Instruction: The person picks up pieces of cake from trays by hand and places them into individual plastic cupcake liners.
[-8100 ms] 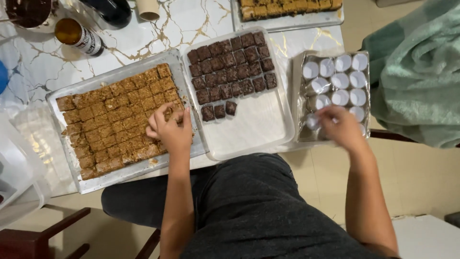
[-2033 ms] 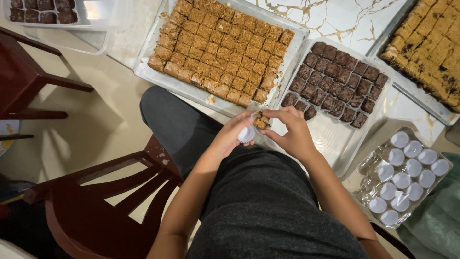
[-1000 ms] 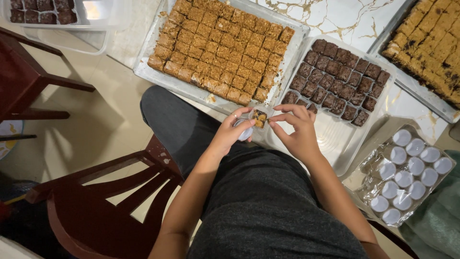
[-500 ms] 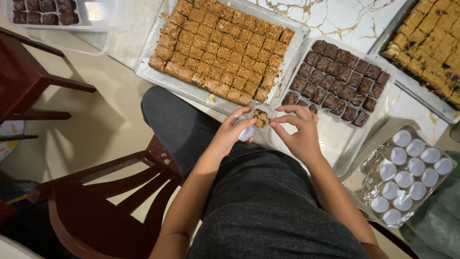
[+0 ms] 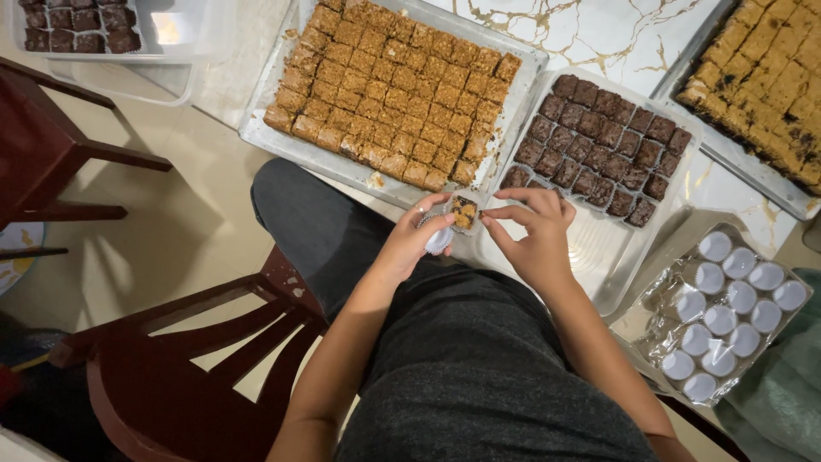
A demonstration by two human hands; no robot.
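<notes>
The left hand [image 5: 410,244] holds a paper cup [image 5: 441,239] with a sweet [image 5: 464,211] in it. The right hand [image 5: 534,239] pinches the sweet's edge. The gold tray [image 5: 282,141] lies at 12 o'clock.

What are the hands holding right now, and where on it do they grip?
The left hand holds a white paper cup with a golden-brown sweet piece in it, gripped from below and the side. The right hand fingertips pinch its right edge.

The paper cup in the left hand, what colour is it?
White, pleated paper cup, seen in the head view.
</notes>
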